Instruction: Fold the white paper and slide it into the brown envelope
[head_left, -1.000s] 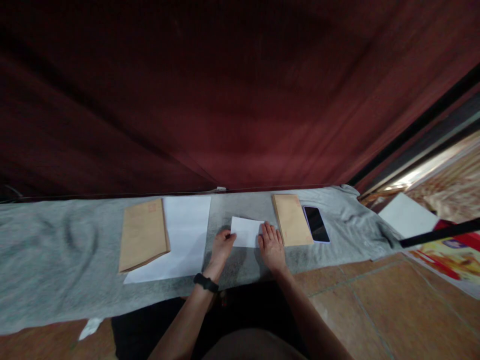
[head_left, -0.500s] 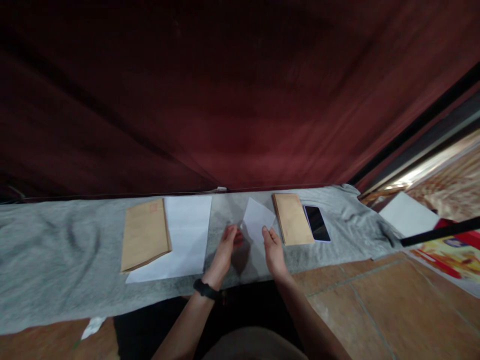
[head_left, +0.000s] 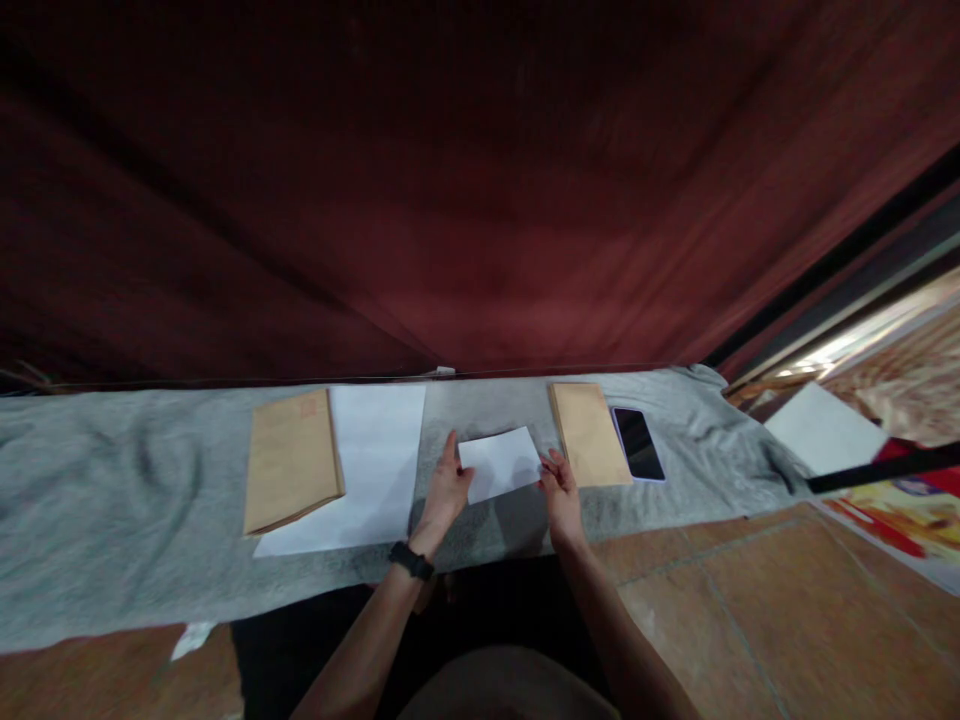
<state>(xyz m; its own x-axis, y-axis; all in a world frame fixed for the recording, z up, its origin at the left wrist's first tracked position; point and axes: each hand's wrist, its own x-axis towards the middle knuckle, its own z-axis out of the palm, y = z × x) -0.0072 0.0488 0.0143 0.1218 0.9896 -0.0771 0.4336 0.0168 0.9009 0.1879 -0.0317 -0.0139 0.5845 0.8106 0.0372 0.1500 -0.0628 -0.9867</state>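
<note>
A small folded white paper is held slightly above the grey cloth, between both hands. My left hand, with a black watch on its wrist, pinches the paper's left edge. At the right edge my right hand grips it with closed fingers. Left of the hands a brown envelope lies partly on a large white sheet. Another brown envelope lies just right of the paper, with a black phone beside it.
A dark red curtain hangs behind the cloth. Terracotta floor tiles spread to the right. A white sheet and colourful printed material lie at the far right, crossed by a black bar.
The paper lay flat under both hands, was lifted and turned upright, and now is held nearly level between both hands, a little farther up.
</note>
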